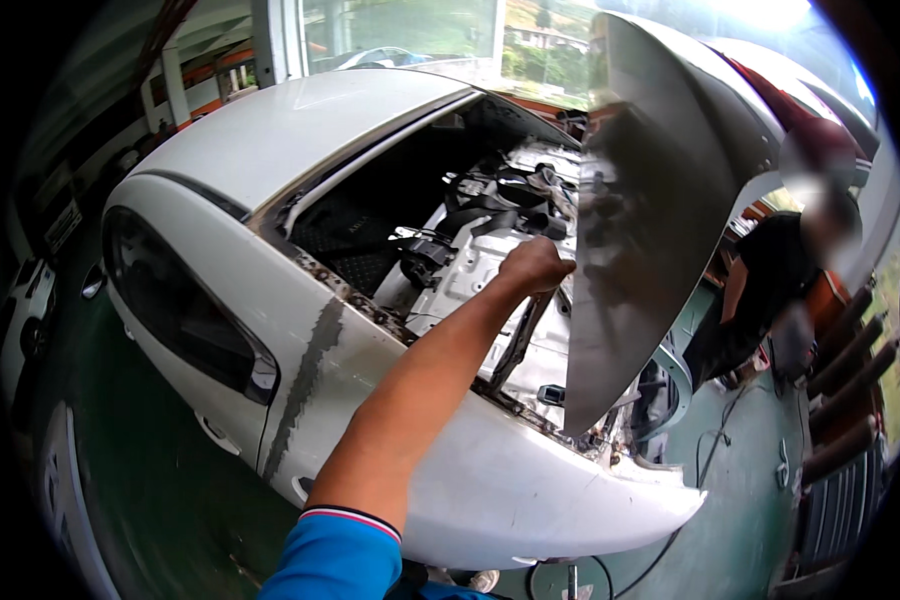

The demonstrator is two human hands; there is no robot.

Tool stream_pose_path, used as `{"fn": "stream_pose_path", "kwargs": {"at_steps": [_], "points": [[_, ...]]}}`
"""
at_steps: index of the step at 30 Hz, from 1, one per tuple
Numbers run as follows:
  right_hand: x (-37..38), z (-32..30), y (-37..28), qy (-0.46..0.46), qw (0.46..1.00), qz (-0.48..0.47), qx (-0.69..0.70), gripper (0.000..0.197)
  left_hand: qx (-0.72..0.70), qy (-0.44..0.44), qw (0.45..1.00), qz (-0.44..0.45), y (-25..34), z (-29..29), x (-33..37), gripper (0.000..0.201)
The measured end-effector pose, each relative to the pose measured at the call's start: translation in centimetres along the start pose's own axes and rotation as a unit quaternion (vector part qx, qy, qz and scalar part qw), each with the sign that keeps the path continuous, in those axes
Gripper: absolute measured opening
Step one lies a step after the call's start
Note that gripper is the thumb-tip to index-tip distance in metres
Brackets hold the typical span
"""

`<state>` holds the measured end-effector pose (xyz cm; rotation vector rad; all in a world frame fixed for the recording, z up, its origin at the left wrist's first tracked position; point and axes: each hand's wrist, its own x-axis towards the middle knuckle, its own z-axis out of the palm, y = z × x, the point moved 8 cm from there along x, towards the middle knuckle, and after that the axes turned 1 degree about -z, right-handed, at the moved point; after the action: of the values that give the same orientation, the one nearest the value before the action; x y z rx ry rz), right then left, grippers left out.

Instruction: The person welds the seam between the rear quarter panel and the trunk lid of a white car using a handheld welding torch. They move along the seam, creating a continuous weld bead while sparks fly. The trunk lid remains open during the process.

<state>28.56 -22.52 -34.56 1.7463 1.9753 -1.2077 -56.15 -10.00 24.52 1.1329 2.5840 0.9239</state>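
My left arm reaches up and across the rear side of a white car [480, 480] whose rear window opening has no glass. At its end my left hand [535, 266] is closed in a fist over the opening. A dark, narrow bar [518, 335], perhaps a hinge arm, runs from under the fist down to the body edge; the fingers appear wrapped round its top. Close to the knuckles stands the raised trunk lid [650, 220], glossy grey and tilted up. Whether the fist also touches the lid's edge, I cannot tell. My right hand is out of view.
Inside the opening lie bare white metal [490, 260] and dark parts. A grey rough strip [310, 365] crosses the rear pillar. At right a person in black [770, 270] stands near the car. Cables [715, 430] trail over the green floor [730, 500].
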Motion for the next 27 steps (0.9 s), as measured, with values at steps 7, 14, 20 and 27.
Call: {"fn": "stream_pose_path", "kwargs": {"at_steps": [7,14,20,27], "points": [[-2.8,2.3,-0.7,0.046,0.998,-0.043,-0.01,0.042,0.119,-0.003,0.988,-0.099,1.5,0.8,-1.7,0.037],[-4.1,1.5,-1.6,0.068,0.996,0.012,0.05,0.054,0.12,0.076,0.988,-0.06,2.0,1.2,-1.2,0.044],[-3.9,2.7,-2.3,0.041,0.999,0.02,0.001,0.059,0.149,0.091,0.975,-0.138,0.5,0.6,-1.3,0.035],[-1.3,3.4,3.3,0.067,0.998,-0.003,0.008,0.059,0.088,0.139,0.982,-0.097,1.3,1.1,-0.2,0.036]]}}
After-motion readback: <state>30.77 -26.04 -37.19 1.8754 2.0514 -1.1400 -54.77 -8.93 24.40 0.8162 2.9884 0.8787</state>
